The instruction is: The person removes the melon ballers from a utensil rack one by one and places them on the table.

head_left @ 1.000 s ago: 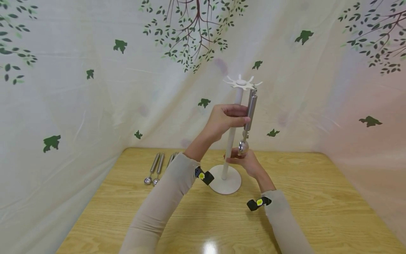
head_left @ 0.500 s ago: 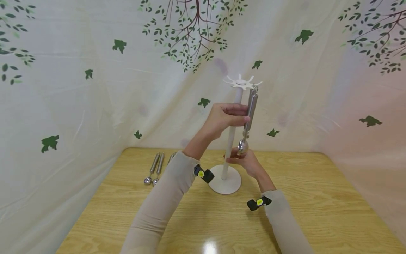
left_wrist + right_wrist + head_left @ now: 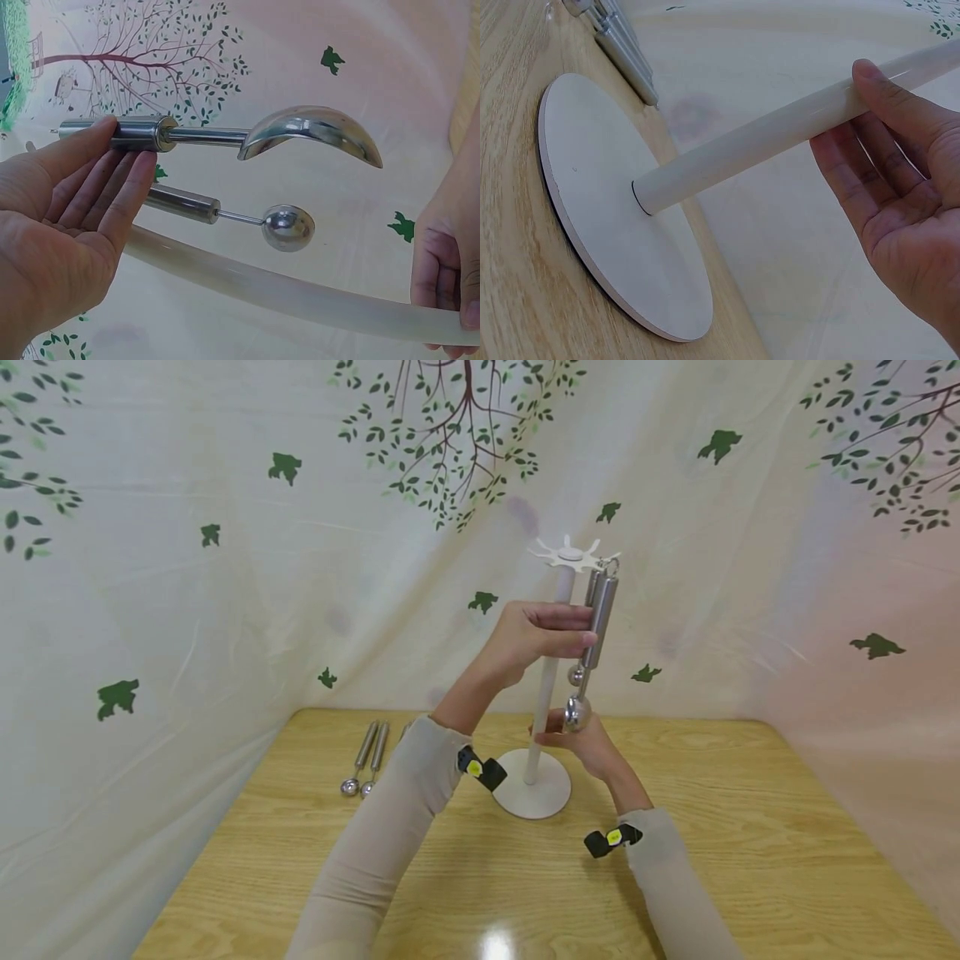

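Observation:
My left hand (image 3: pixel 534 639) pinches the steel handle of a scoop (image 3: pixel 307 133) between thumb and fingers. The scoop points bowl down beside the white stand (image 3: pixel 550 689), its end ring close to one of the top hooks (image 3: pixel 611 557). Behind it hangs a second scoop with a smaller round bowl (image 3: pixel 288 228). Lower down, my right hand (image 3: pixel 585 743) grips the stand's pole, thumb on one side and fingers on the other, as the right wrist view shows.
The stand's round base (image 3: pixel 615 202) sits on the wooden table (image 3: pixel 712 860). To its left lie several more steel scoops (image 3: pixel 363 756), partly hidden by my left sleeve. A pale curtain (image 3: pixel 225 610) printed with leaves and branches hangs behind the table.
My left hand has shifted the held scoop slightly right, so its ring shows farther out along the hook and the small-bowled scoop shows more. My right hand stays on the pole.

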`<state>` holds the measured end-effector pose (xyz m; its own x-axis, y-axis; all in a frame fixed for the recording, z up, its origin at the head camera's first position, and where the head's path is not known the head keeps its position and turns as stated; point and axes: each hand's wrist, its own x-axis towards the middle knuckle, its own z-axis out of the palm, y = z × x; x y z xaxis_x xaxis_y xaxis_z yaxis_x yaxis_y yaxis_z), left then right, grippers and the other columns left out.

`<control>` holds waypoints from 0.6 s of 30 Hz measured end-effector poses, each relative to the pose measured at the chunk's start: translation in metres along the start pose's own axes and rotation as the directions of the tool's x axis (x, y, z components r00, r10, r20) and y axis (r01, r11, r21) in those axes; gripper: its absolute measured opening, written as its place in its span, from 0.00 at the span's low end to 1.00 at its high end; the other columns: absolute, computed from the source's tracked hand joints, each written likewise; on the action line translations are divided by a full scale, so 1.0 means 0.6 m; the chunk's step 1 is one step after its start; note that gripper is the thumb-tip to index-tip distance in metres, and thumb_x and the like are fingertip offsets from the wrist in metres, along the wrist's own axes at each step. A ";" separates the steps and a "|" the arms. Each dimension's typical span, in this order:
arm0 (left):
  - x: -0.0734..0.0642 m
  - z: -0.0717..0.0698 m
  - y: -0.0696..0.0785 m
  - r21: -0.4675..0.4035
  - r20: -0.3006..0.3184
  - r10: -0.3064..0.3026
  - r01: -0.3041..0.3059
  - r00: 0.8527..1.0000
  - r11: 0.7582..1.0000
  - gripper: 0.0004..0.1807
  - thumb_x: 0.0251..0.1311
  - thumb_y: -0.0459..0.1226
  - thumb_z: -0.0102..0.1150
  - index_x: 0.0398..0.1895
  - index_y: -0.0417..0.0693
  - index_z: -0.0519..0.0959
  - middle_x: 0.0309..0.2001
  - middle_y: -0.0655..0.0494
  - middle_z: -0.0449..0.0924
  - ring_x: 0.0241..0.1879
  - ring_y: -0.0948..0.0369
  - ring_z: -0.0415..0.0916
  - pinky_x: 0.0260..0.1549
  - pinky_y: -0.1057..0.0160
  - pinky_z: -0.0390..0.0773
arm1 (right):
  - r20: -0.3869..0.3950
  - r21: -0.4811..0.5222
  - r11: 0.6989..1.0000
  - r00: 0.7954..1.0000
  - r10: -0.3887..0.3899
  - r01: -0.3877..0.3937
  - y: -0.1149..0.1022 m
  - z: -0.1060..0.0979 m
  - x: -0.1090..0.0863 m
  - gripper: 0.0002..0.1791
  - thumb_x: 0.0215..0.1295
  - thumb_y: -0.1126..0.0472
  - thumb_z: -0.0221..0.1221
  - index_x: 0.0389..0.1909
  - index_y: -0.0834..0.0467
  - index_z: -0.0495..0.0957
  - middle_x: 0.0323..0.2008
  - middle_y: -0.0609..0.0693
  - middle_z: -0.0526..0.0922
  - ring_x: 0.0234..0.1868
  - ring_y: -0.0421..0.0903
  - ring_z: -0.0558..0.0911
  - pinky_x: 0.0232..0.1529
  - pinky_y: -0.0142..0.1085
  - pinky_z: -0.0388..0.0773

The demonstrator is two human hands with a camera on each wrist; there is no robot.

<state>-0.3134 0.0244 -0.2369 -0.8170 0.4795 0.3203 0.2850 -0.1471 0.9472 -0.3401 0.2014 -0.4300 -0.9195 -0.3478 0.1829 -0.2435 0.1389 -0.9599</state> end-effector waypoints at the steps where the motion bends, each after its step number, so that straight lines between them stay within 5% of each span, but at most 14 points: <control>1: 0.000 0.000 0.000 -0.001 0.005 0.003 -0.003 1.000 1.000 0.20 0.60 0.26 0.69 0.57 0.33 0.82 0.52 0.39 0.87 0.46 0.51 0.89 0.49 0.56 0.88 | 0.000 0.004 1.000 1.000 0.002 -0.002 -0.001 0.000 0.000 0.22 0.60 0.62 0.72 0.51 0.71 0.81 0.53 0.72 0.83 0.49 0.47 0.87 0.58 0.44 0.85; 12: -0.011 0.000 0.008 -0.011 0.051 0.006 -0.005 0.999 1.000 0.21 0.60 0.26 0.68 0.58 0.34 0.81 0.52 0.39 0.86 0.46 0.50 0.89 0.48 0.55 0.88 | 0.017 0.015 1.000 1.000 -0.007 0.007 0.001 0.001 -0.003 0.20 0.62 0.64 0.70 0.53 0.66 0.81 0.55 0.73 0.81 0.53 0.49 0.87 0.61 0.47 0.83; 18: -0.028 -0.010 0.005 0.001 0.063 -0.007 0.007 0.998 1.000 0.21 0.60 0.25 0.68 0.58 0.33 0.81 0.53 0.38 0.86 0.46 0.50 0.89 0.48 0.54 0.88 | 0.010 -0.022 1.000 1.000 0.017 -0.016 0.007 -0.002 -0.006 0.22 0.63 0.57 0.71 0.52 0.66 0.83 0.52 0.62 0.86 0.53 0.48 0.86 0.61 0.47 0.82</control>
<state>-0.3021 0.0107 -0.2391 -0.7859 0.5342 0.3115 0.2792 -0.1429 0.9495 -0.3384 0.2042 -0.4344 -0.9203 -0.3547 0.1649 -0.2352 0.1650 -0.9578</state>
